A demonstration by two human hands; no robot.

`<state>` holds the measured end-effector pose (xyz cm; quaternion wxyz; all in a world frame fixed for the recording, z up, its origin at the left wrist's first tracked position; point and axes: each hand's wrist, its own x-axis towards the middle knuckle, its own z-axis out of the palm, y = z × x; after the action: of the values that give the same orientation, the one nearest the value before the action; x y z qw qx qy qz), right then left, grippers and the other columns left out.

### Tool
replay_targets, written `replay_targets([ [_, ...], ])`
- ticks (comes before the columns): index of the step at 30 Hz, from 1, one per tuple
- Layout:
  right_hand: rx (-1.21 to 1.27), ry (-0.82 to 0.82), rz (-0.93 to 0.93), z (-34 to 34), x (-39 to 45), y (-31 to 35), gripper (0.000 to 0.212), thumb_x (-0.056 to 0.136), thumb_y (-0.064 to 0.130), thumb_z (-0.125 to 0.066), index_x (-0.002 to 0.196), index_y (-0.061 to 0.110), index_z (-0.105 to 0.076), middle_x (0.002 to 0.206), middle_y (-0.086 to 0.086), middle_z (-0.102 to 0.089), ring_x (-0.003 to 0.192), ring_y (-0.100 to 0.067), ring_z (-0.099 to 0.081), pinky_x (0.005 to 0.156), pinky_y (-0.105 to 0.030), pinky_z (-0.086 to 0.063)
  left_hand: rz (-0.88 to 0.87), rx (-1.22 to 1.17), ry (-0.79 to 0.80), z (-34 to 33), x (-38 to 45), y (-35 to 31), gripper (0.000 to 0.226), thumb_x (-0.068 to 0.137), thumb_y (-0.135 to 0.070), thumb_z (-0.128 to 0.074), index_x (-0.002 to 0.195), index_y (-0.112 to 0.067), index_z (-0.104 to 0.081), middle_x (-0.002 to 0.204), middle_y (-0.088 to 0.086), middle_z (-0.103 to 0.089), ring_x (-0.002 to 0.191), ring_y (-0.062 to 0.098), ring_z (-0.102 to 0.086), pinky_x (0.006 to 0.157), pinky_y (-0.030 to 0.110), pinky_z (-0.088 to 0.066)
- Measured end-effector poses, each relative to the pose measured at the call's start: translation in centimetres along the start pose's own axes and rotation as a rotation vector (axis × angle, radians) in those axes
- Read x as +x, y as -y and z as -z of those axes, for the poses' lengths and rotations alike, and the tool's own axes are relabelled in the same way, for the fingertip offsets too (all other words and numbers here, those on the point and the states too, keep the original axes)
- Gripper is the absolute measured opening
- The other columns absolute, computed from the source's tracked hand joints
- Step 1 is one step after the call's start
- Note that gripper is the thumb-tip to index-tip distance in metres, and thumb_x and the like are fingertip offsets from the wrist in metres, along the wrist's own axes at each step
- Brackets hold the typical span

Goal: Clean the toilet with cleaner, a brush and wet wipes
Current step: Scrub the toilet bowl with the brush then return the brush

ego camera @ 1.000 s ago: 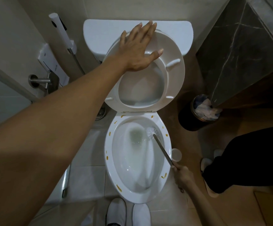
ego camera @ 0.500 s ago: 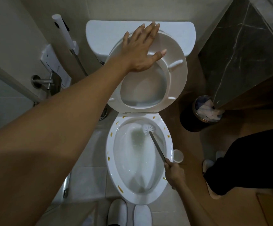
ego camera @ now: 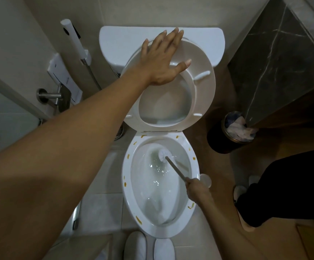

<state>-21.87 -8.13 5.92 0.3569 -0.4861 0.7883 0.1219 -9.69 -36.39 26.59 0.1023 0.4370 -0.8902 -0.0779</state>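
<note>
Toilet [ego camera: 131,184] sits centre frame, seat [ego camera: 203,87] raised against the tank [ego camera: 115,40]. Your left hand [ego camera: 161,61] lies flat on the upper rim of the seat, fingers straight and spread, thumb out to the side, gripping nothing. Your right hand [ego camera: 196,188] is at the toilet's right rim, fingers curled round the brush [ego camera: 171,162] handle. Handle slants up-left into the bowl; white brush head is at the back of the bowl, at the waterline. Yellow-brown blobs [ego camera: 138,219] dot the toilet rim all round. White round brush holder [ego camera: 206,180] on the floor just right of the toilet, touching your right hand in view. Bin [ego camera: 220,141] with crumpled tissue further right of the toilet. Bidet sprayer [ego camera: 73,38] on the wall left of the tank. Two white slippers [ego camera: 135,244] at the toilet's front edge. Second person's dark trouser leg [ego camera: 283,184] stands well right of the toilet.
</note>
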Motion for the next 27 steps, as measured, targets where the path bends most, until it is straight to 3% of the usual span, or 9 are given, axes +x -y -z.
replay_targets([
  [6,-0.092,0.088,-0.024,-0.9,-1.0,-0.7,0.037,0.102,0.021,-0.033,0.133,0.018,-0.053,0.120,-0.005,-0.061,0.111,-0.025,-0.060,0.089,-0.034,-0.051,0.001,0.002,0.009,0.2,0.0,0.0,0.076,0.093,-0.064,-0.023,0.152,-0.025,0.006,0.160,-0.005,0.007,0.147,0.020,0.007,0.115,0.053,0.003],
  [13,-0.095,0.033,-0.064,1.4,0.8,1.0,0.036,0.102,0.024,-0.034,0.133,0.017,-0.051,0.125,-0.006,-0.059,0.115,-0.025,-0.058,0.091,-0.036,-0.050,0.003,0.011,0.011,0.3,-0.1,-0.2,0.076,0.094,-0.063,-0.024,0.152,-0.024,0.006,0.160,-0.005,0.007,0.147,0.020,0.006,0.116,0.054,0.003],
  [20,-0.083,0.138,-0.066,2.3,-0.9,-0.4,0.036,0.103,0.024,-0.033,0.133,0.015,-0.050,0.130,-0.007,-0.053,0.122,-0.026,-0.052,0.099,-0.039,-0.047,0.006,0.005,0.015,0.3,-0.1,-0.2,0.076,0.094,-0.064,-0.023,0.152,-0.025,0.006,0.160,-0.006,0.007,0.147,0.019,0.007,0.116,0.053,0.003],
  [27,-0.050,0.054,-0.063,2.6,-0.6,0.5,0.032,0.102,0.018,-0.036,0.124,0.010,-0.057,0.124,-0.014,-0.058,0.115,-0.032,-0.056,0.093,-0.039,-0.047,0.000,-0.001,0.011,0.1,0.0,-0.1,0.076,0.094,-0.064,-0.023,0.152,-0.025,0.006,0.160,-0.005,0.008,0.147,0.019,0.007,0.115,0.053,0.004],
])
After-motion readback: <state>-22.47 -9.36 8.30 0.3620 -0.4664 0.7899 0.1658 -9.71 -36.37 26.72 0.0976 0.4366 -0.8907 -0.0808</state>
